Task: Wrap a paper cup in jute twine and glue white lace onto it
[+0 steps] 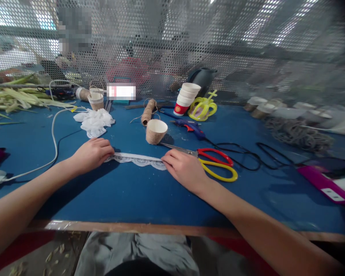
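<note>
A short strip of white lace (138, 159) lies flat on the blue table (138, 195), stretched between my two hands. My left hand (92, 153) is curled, fingers closed on the strip's left end. My right hand (185, 166) pinches the right end against the table. Just behind the lace stands a paper cup wrapped in twine (156, 131). Scissors with a red and a yellow handle (215, 163) lie right beside my right hand, blades pointing left.
A twine spool (148, 112), a blue glue gun (189, 127) with black cable, a stack of paper cups (186, 98), a yellow crown (202, 108), a heap of lace (94, 120), another wrapped cup (96, 101), green leaves (14, 97), a white cable, perforated screen behind.
</note>
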Motion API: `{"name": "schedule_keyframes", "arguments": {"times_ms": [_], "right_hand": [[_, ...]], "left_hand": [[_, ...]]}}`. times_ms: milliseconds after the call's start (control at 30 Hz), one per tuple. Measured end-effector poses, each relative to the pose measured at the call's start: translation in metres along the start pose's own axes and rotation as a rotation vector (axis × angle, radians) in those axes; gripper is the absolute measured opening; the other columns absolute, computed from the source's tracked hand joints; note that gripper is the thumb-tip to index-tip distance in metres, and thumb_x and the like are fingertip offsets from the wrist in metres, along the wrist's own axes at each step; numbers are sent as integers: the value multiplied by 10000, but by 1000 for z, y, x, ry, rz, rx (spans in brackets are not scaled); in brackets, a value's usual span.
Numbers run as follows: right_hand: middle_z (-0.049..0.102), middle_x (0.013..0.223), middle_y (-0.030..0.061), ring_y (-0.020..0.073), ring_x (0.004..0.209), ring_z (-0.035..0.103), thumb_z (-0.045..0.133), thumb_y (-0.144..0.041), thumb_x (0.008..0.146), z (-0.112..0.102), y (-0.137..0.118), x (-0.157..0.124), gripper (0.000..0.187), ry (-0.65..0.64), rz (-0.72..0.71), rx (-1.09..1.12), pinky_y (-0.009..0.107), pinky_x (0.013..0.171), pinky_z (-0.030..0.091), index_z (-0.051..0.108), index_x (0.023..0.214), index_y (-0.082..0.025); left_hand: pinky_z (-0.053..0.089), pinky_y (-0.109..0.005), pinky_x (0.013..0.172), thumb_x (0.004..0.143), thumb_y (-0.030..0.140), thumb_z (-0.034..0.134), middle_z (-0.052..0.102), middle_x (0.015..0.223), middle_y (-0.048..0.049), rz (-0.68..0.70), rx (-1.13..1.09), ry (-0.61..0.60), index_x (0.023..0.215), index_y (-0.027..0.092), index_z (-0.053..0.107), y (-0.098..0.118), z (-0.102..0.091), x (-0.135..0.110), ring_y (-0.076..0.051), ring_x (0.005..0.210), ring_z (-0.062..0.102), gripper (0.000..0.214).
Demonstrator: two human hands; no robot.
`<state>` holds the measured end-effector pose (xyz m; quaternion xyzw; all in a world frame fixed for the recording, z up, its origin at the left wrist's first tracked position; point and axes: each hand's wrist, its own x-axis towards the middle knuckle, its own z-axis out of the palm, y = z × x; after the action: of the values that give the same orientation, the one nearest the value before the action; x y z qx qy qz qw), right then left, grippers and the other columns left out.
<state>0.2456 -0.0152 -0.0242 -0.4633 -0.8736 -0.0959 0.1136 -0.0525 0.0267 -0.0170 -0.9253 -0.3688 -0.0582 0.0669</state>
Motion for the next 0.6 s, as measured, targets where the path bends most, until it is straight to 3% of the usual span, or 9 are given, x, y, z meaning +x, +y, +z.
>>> {"name": "schedule_keyframes", "arguments": {"times_ms": [100,200,267,367,600], "right_hand": [[666,877,84,179,776,611,455,-149,872,1,0,1,221,7,1,-2,263,628,413,673,845,-164],[666,871,87,184,773,611,458,-159,874,2,0,1,217,12,7,-1,266,621,408,673,844,-159],[667,870,88,187,770,611,456,-165,876,2,0,2,221,14,13,-1,267,617,404,674,841,-156],[669,870,85,188,774,611,459,-167,875,2,0,1,219,13,14,2,265,624,404,674,836,-153],[673,868,80,186,777,612,462,-161,873,3,0,1,222,20,14,0,264,630,415,680,831,-155]], "left_hand": [[410,-350,733,847,201,417,643,881,-85,2,-3,-3,889,174,654,3,-5,0,-219,819,576,242],[399,-392,790,815,213,471,628,944,-98,47,-38,94,904,176,662,10,-10,0,-246,891,554,214],[393,-391,804,819,196,467,612,935,-95,113,-62,144,948,193,667,17,-11,0,-238,895,535,237],[381,-404,821,833,162,443,587,877,-86,178,-77,127,1013,217,663,25,-8,-1,-224,861,513,290],[365,-397,849,838,174,466,561,912,-79,110,-209,127,941,210,682,23,-3,-3,-212,902,500,242]]}}
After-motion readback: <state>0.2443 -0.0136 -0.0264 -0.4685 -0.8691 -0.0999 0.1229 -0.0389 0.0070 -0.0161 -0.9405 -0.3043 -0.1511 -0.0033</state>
